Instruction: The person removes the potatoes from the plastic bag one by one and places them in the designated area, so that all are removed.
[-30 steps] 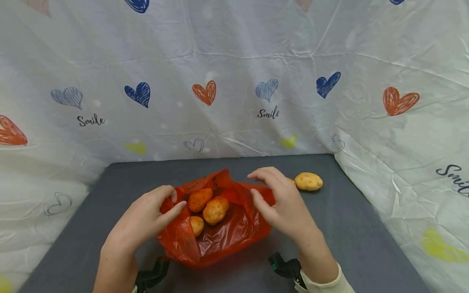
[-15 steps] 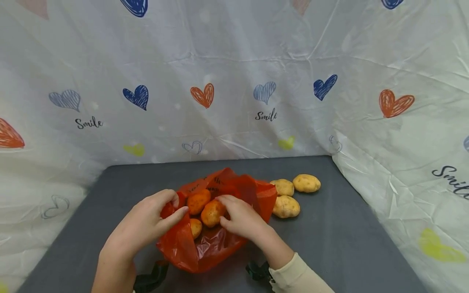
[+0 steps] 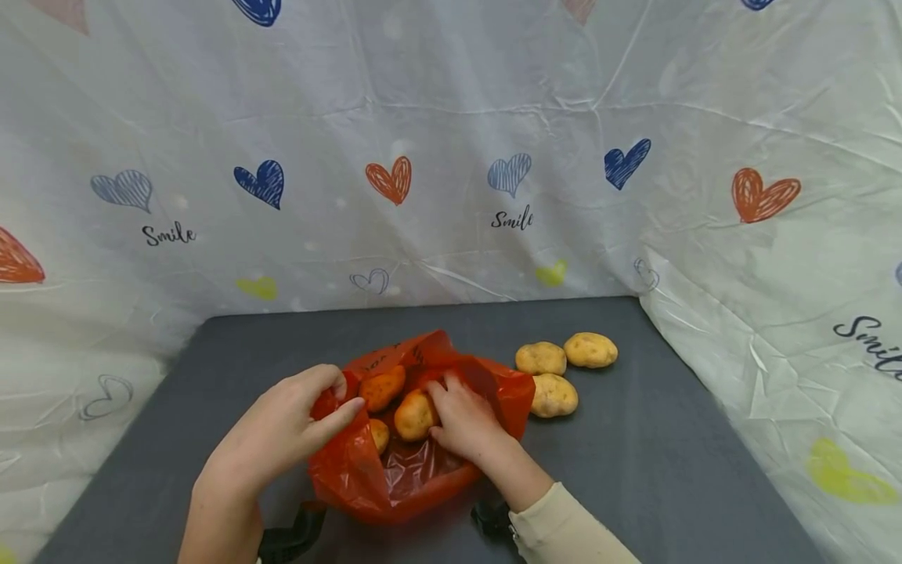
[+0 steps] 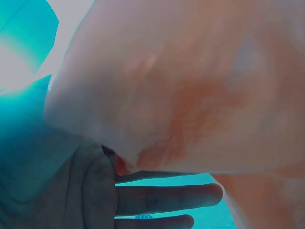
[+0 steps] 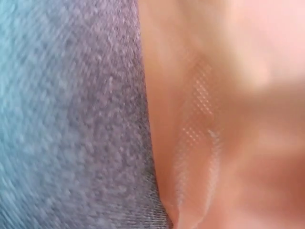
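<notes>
A crinkled red plastic bag [image 3: 395, 501] lies with its mouth spread, several potatoes inside. My left hand [image 3: 275, 423] holds the bag's left rim between thumb and fingers; in the left wrist view, red film [image 4: 186, 119] fills much of the frame above outstretched fingers [image 4: 167, 199]. Inside the bag, my right hand [image 3: 468, 423] has its thumb and fingers round the right side of a potato [image 3: 414, 415]. Behind that potato is a reddish-looking one [image 3: 383, 388], and a smaller-showing one [image 3: 379, 435] is partly covered by the bag's left fold.
Right of the bag, three potatoes [image 3: 553, 395] lie grouped on the dark grey table [image 3: 669, 439]. A pale curtain [image 3: 451, 94] printed with hearts stands behind the table and along its sides. Black wrist gear [image 3: 292, 536] shows below the left hand.
My right hand has moved left from the bag's right rim into the bag and onto a potato, uncovering the potatoes behind. The left hand has stayed at the rim.
</notes>
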The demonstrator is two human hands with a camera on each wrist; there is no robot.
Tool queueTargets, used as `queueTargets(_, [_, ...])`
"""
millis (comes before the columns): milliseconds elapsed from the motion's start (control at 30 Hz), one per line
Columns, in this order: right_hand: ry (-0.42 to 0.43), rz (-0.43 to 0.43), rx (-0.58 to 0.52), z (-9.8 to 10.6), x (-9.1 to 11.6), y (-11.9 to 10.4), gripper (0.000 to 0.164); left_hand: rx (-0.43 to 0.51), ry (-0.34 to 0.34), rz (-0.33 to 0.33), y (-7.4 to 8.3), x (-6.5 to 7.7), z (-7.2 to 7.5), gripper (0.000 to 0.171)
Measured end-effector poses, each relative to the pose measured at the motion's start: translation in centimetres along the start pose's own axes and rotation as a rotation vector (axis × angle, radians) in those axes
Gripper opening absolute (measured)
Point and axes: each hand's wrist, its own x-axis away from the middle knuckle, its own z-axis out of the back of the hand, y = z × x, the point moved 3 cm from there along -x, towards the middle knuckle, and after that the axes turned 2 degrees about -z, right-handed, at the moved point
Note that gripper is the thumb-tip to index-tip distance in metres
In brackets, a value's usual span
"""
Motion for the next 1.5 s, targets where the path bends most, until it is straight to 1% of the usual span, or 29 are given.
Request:
queueTargets(200, [0.001,0.004,0.018,0.4,0.0,0.1,0.064,-0.006,-0.009,0.014,-0.1,0.1,0.0,0.033])
queueTargets(300, [0.006,0.017,-0.02,0.9,0.2,0.1,0.061,-0.009,-0.013,0.016,-0.2,0.1,0.0,0.033])
queueTargets(367, [-0.001,0.026,-0.097,1.6,0.5,0.0,0.059,-0.011,-0.013,0.018,-0.3,0.1,-0.1,0.033])
queueTargets(433, [-0.021,0.039,-0.202,2.4,0.7,-0.2,0.057,-0.012,-0.012,0.022,-0.3,0.2,-0.1,0.033])
queueTargets(500, [-0.034,0.067,-0.301,3.5,1.1,-0.4,0.054,-0.014,-0.01,0.028,-0.3,0.2,-0.1,0.033])
queueTargets(600, [-0.046,0.124,-0.42,5.0,1.7,-0.7,0.05,-0.015,-0.004,0.03,-0.3,0.2,0.0,0.033])
queueTargets(733, [-0.075,0.198,-0.538,6.6,2.6,-1.1,0.05,-0.011,0.001,0.028,-0.2,0.2,0.1,0.032])
queueTargets(900, [-0.075,0.269,-0.618,8.3,3.5,-1.8,0.051,-0.014,-0.001,0.029,-0.1,0.1,0.2,0.03])
queueTargets(1000, [-0.088,0.259,-0.692,9.1,4.0,-2.1,0.051,-0.019,-0.001,0.035,-0.1,0.2,0.2,0.029])
queueTargets(1133, [-0.121,0.204,-0.82,10.1,4.7,-2.5,0.05,-0.022,0.003,0.034,-0.2,0.2,0.2,0.028])
queueTargets(1200, [-0.124,0.187,-0.88,10.7,5.0,-2.7,0.05,-0.023,0.011,0.028,-0.2,0.2,0.2,0.028])
queueTargets(1333, [-0.072,0.181,-0.936,12.1,5.9,-2.6,0.052,-0.021,0.018,0.024,-0.2,0.1,0.3,0.029])
queueTargets(1500, [0.084,0.193,-0.877,14.0,7.3,-1.7,0.054,-0.012,0.012,0.032,-0.3,0.0,0.3,0.029])
